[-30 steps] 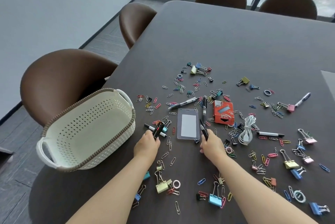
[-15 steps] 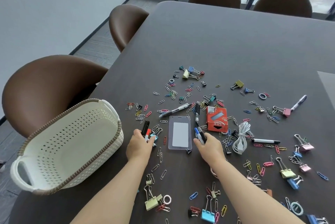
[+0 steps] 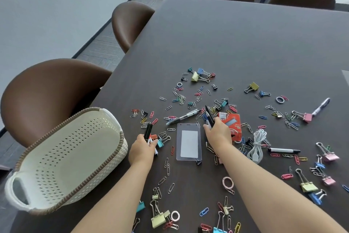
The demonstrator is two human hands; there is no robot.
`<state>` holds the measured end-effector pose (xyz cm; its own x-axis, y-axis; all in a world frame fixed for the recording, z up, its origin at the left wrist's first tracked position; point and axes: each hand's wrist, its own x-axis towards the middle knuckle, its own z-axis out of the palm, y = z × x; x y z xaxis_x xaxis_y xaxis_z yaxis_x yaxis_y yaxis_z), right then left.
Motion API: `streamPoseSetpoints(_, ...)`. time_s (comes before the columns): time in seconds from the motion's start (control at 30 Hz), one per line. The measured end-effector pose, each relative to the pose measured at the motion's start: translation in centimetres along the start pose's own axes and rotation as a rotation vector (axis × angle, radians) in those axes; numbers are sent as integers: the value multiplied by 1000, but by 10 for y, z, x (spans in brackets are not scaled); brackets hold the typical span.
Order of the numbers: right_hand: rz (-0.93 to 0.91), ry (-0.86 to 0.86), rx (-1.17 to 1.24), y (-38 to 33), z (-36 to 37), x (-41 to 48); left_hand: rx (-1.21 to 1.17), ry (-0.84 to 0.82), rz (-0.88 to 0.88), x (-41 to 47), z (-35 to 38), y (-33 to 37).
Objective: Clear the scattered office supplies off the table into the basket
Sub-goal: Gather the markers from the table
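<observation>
A white perforated basket (image 3: 62, 159) with a brown rim stands at the table's left edge and holds nothing I can see. My left hand (image 3: 142, 150) grips a bunch of markers (image 3: 148, 131) just right of the basket. My right hand (image 3: 219, 134) grips several pens (image 3: 208, 114) beside an orange staple box (image 3: 231, 123). Between my hands lies a clear card holder (image 3: 188, 143). A grey pen (image 3: 182, 116) lies above it. Coloured paper clips and binder clips (image 3: 157, 216) are scattered across the dark table (image 3: 245, 44).
A coiled white cable (image 3: 257, 143), a black marker (image 3: 283, 150) and a silver marker (image 3: 321, 107) lie to the right. Brown chairs (image 3: 47, 89) stand along the left and far edges. The far half of the table is bare.
My right hand has moved forward and right to the staple box with the pens. My left hand still grips its markers. The view has tilted and shifted.
</observation>
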<state>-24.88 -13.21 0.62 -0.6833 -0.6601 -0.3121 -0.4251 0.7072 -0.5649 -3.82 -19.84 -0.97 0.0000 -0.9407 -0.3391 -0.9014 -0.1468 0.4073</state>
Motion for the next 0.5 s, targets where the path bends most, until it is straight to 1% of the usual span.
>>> streamPoseSetpoints(0.13, 96, 0, -24, -7, 1, 7, -22, -22, 0, 2, -3, 0)
streamPoseSetpoints(0.23, 146, -33, -77, -5, 4, 10, -24, -35, 5, 4, -4, 1)
streamPoseSetpoints(0.4, 135, -24, -82, 1, 9, 9, -11, -12, 51, 6, -5, 0)
streamPoseSetpoints(0.5, 100, -17, -43, 5, 7, 5, 8, -31, 55, 7, -5, -1)
